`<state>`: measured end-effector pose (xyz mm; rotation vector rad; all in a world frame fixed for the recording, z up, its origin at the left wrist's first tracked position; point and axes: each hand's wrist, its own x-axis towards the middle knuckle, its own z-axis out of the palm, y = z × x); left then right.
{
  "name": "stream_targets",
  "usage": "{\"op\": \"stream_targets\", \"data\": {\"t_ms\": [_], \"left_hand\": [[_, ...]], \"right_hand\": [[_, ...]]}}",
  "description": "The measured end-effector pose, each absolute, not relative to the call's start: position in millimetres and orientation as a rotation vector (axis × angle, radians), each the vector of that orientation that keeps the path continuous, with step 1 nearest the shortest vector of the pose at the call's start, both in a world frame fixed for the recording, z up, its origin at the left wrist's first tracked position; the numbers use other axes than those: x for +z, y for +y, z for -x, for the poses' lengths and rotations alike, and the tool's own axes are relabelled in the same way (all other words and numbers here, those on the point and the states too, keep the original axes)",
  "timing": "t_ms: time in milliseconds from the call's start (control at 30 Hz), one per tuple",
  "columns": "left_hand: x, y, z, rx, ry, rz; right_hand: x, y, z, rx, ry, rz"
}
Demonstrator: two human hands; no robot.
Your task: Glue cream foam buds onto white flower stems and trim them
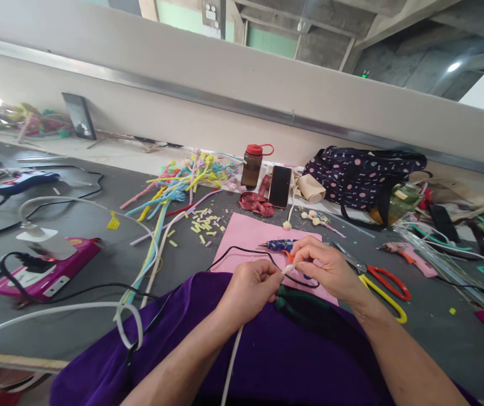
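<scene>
My left hand [249,289] pinches the top end of a white fuzzy pipe cleaner [232,355] that runs down over the purple cloth [191,349] on my lap. My right hand [325,269] meets it at the same tip, fingers closed on the white end, with a bit of orange showing by the fingers. Dark green stems [293,301] lie just under both hands. A blue glue gun [280,245] rests on the pink sheet [250,239] right behind my hands, its black cord looping past them.
Red and yellow handled scissors [383,285] lie right of my right hand. A heap of coloured pipe cleaners [183,180], a brown bottle [251,164], a phone [280,186], a dotted bag [360,175], a pink power strip [45,270] with cables, and another pink glue gun [407,256] surround the grey table.
</scene>
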<state>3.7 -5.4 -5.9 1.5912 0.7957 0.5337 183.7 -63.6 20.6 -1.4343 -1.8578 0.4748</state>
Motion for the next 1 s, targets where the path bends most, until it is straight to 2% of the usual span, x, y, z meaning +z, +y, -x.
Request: {"op": "stream_targets", "data": {"t_ms": [1000], "left_hand": [[-2.2, -7.8, -2.5, 0.587, 0.793, -1.663]], "right_hand": [[17.2, -63.0, -182.1, 0.336, -1.977, 1.460]]}}
